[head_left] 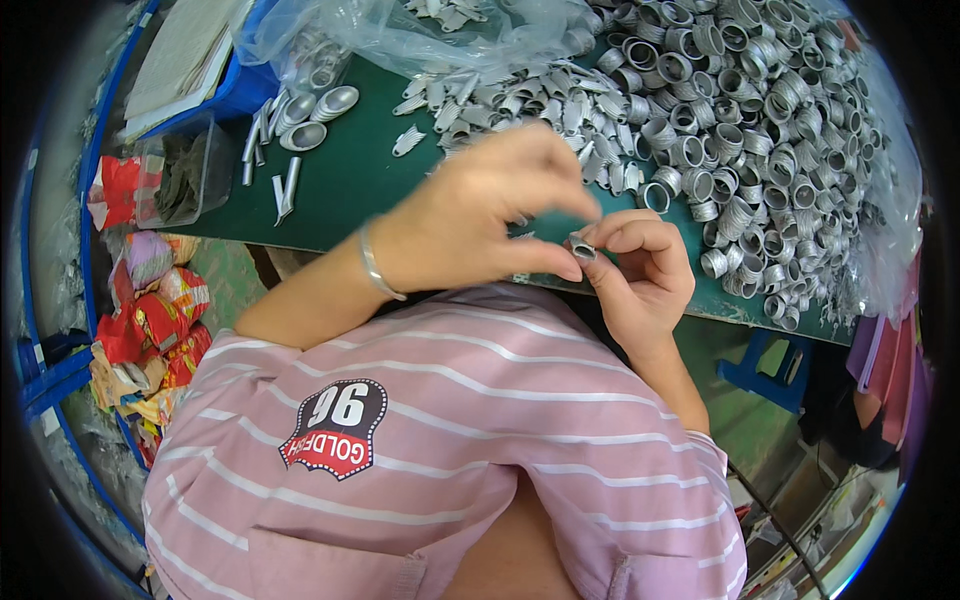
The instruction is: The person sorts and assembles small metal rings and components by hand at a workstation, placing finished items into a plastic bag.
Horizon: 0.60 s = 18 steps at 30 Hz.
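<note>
Between the thumb and fingers of my right hand (645,275) is a small silver-grey metal piece (582,249) with a dark hollow end. My left hand (490,205), with a silver bracelet (375,265) at its wrist, is beside it. Its thumb and forefinger are spread in a curve, the thumb tip close to the piece; whether they touch I cannot tell. Both hands are over the near edge of the green table (340,195). Past them lies a heap of flat, ribbed metal pieces (540,100), partly hidden by my left hand.
A large pile of grey metal rings (740,110) covers the table's right side, with clear plastic sheeting (895,190) beyond. Oval metal pieces and tubes (300,120) lie at left, near a clear plastic box (205,170) and a blue bin (255,80). A blue stool (770,370) stands below.
</note>
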Motion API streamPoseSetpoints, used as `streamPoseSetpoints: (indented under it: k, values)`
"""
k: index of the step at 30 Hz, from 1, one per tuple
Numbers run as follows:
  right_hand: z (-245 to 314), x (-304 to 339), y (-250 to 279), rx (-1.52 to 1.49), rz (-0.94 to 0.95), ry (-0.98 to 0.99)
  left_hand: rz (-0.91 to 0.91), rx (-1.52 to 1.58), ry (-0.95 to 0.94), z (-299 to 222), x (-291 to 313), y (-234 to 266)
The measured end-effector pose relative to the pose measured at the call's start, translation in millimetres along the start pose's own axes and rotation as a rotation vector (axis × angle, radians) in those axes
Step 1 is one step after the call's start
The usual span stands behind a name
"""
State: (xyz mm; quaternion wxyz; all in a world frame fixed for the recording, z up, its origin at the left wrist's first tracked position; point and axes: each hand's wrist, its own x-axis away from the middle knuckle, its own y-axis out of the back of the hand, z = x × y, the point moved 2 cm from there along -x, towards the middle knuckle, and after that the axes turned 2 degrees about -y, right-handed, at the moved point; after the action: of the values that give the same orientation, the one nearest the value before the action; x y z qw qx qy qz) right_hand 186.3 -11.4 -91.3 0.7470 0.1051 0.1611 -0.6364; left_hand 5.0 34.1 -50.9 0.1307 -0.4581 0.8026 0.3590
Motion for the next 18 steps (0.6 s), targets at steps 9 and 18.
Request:
streamPoseSetpoints:
  k: [9, 18]
  values:
    - [10.6, -13.5, -22.1, 0.648, 0.344, 0.21, -0.251, -0.108, 0.143, 4.4, 32.9, 4.3]
    - [9.4, -17.1, -3.0, 0.824, 0.426, 0.162, -0.246, -0.093, 0.238, -1.9, 43.4, -3.7]
